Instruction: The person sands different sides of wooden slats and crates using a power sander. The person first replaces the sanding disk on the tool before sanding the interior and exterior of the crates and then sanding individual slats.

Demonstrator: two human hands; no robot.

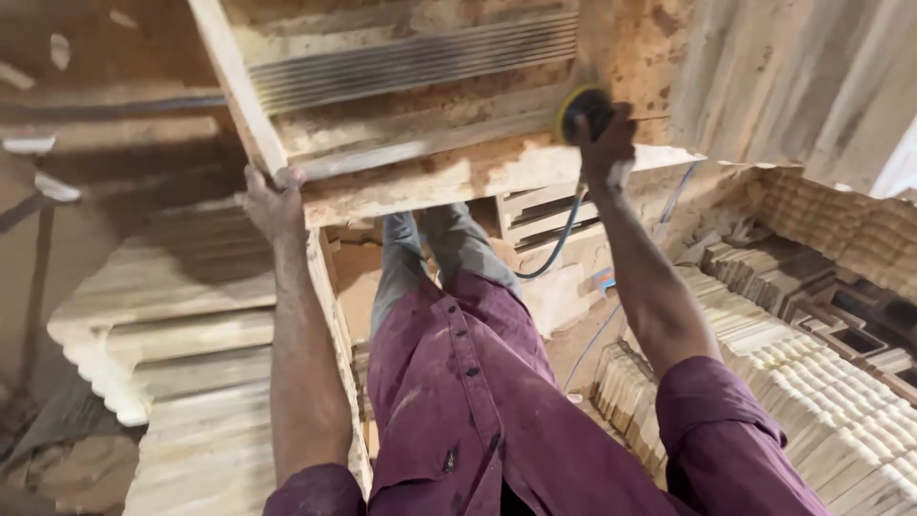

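**Operator:** Wooden panel (420, 124) first, since it fills the top of my view. It is a large carved piece with a ribbed band across it and a rough, pale lower edge, and it stands tilted up in front of me, above my legs.

**Second:** What lies around it?

**Operator:** Stacks of carved wooden mouldings (821, 401) spread along the right, with darker box-shaped pieces beyond them. On the left I see another pile of pale carved boards (181, 325). Everything looks dusty.

**Second:** And your hands?

**Operator:** My left hand (272, 203) is at the panel's lower left corner, fingers curled over the edge of the side rail and closed on it. My right hand (604, 145) is higher, on the right part of the panel, wrapped around a round sander (583, 110) with a yellow rim, which is pressed flat against the wood.

**Second:** Anything smaller?

**Operator:** A dark cable (559, 244) hangs from the sander and curves down behind the panel toward my knees. A thinner blue cord (597, 339) runs across the floor, near the mouldings. My maroon shirt (458, 382) covers the bottom of the view.
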